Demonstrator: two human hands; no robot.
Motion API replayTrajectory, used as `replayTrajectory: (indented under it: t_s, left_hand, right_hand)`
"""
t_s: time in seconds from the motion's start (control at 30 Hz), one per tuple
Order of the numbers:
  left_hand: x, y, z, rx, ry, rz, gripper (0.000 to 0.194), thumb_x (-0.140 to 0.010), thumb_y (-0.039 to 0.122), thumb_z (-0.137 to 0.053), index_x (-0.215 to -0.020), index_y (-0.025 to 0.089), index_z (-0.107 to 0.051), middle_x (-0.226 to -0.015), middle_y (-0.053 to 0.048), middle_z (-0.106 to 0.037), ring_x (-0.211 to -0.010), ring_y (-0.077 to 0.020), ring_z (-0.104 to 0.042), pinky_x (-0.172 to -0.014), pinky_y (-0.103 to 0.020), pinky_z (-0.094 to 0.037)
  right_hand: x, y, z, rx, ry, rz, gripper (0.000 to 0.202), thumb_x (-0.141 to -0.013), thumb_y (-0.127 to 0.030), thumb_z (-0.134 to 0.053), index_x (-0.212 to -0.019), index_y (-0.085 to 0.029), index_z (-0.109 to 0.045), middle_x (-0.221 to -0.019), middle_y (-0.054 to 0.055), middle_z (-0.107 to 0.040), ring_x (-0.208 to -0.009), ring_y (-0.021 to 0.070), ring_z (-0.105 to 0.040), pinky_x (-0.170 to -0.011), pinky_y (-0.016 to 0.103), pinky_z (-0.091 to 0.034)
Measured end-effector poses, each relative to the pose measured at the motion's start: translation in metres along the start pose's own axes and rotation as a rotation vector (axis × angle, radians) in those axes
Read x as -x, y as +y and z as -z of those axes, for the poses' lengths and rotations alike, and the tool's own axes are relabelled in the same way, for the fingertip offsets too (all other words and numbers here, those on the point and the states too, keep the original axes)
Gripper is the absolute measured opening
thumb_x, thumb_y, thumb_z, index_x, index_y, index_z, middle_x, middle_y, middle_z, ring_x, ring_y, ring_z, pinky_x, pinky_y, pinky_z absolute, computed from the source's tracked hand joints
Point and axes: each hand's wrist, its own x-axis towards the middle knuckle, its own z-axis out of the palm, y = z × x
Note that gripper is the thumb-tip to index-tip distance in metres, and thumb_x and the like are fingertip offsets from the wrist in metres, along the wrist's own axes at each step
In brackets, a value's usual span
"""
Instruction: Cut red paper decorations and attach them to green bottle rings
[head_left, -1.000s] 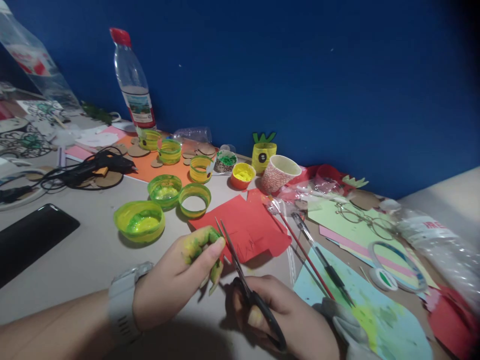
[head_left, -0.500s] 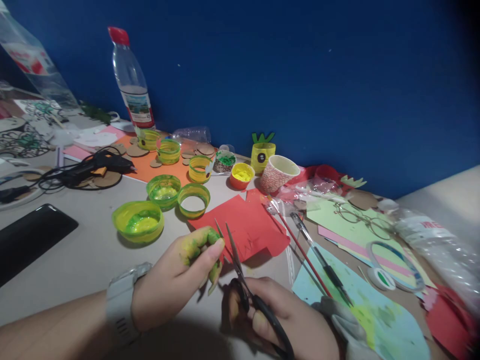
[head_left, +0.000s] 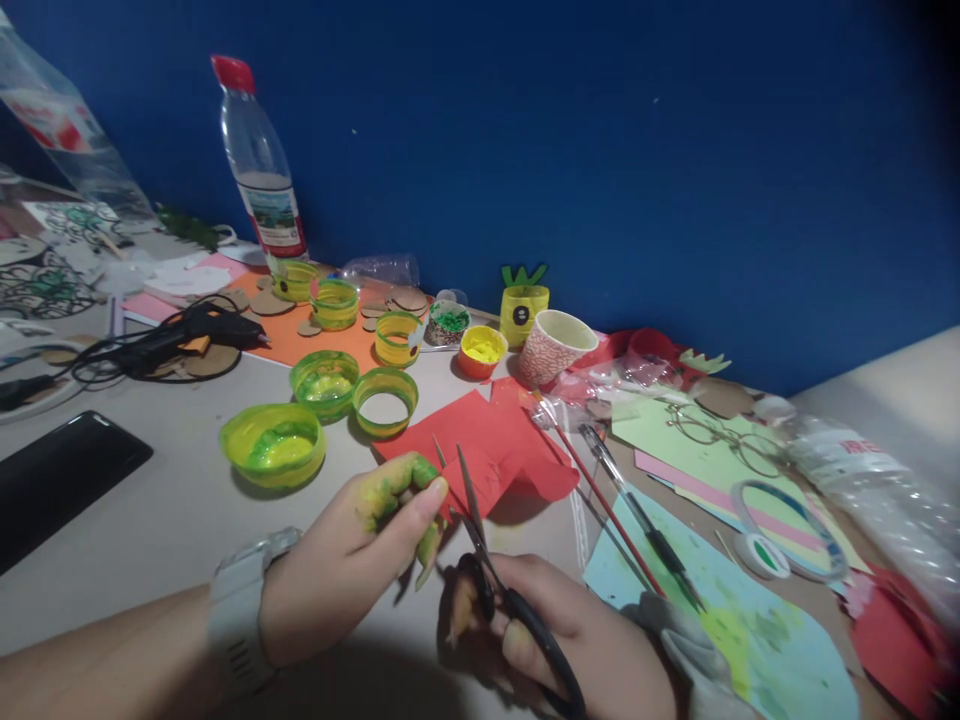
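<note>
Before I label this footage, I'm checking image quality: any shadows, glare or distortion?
Head view: soft shadow darkens the table beside the left hand; head view: white glints speckle the clear bottle at far right; head view: the red-capped bottle leans, probably wide-angle stretch.

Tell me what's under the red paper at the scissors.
Grey desk, partly shadowed, shows below the near edge of the red paper. Whatever its middle covers can't be seen; the left hand hides part of that edge.

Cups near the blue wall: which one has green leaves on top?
The yellow cup, with a round dark mark in front. The pink-patterned cup, speckled cup and red cup holding yellow have none.
</note>
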Motion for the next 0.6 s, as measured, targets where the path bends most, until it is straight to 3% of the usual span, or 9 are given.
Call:
replayTrajectory:
  t_s: [0.13,0.33,0.43,0.5,0.6]
  left_hand:
    - [0.000,-0.003,0.000,0.052,0.065,-0.008,0.037,-0.096,0.044,-0.042,-0.070,0.020,-0.053,-0.059,0.004,-0.052,-0.052,-0.0095,-0.046,-0.050,-0.019,-0.042]
    - [-0.002,-0.007,0.001,0.200,0.238,-0.042,0.021,-0.093,0.041,-0.051,-0.091,0.024,-0.063,-0.082,0.002,-0.064,-0.078,-0.0128,-0.059,-0.080,-0.021,-0.051]
    - [-0.003,0.000,0.002,0.118,0.236,-0.049,0.023,-0.091,0.039,-0.052,-0.084,0.023,-0.065,-0.082,0.000,-0.066,-0.082,-0.0150,-0.060,-0.086,-0.022,-0.050]
    - [-0.003,0.004,0.002,0.070,0.212,-0.056,0.025,-0.090,0.039,-0.052,-0.078,0.021,-0.065,-0.077,-0.001,-0.067,-0.080,-0.0166,-0.061,-0.084,-0.025,-0.051]
    - [-0.002,0.003,0.001,0.080,0.158,-0.053,0.032,-0.092,0.042,-0.048,-0.074,0.019,-0.062,-0.069,-0.002,-0.064,-0.069,-0.0164,-0.060,-0.069,-0.025,-0.053]
  right_hand:
    - [0.000,-0.002,0.001,0.069,-0.014,-0.015,0.063,-0.082,-0.074,-0.044,-0.089,-0.013,-0.054,-0.066,-0.001,-0.049,-0.048,0.0063,-0.043,-0.043,0.016,-0.037]
    - [0.000,-0.012,0.000,0.173,0.011,0.005,0.069,-0.082,-0.076,-0.041,-0.087,-0.010,-0.061,-0.065,-0.001,-0.048,-0.054,0.0079,-0.041,-0.050,0.018,-0.036]
    - [0.002,-0.012,-0.001,0.143,0.041,0.051,0.071,-0.079,-0.079,-0.043,-0.084,-0.011,-0.061,-0.066,-0.002,-0.045,-0.056,0.0080,-0.038,-0.049,0.018,-0.033]
    - [0.003,-0.011,-0.003,0.081,0.036,0.060,0.069,-0.079,-0.078,-0.043,-0.086,-0.011,-0.060,-0.066,-0.002,-0.044,-0.053,0.0075,-0.038,-0.046,0.017,-0.033]
    - [0.004,-0.008,-0.004,0.020,0.028,0.034,0.067,-0.079,-0.077,-0.047,-0.087,-0.012,-0.059,-0.067,-0.002,-0.045,-0.050,0.0058,-0.038,-0.043,0.015,-0.034]
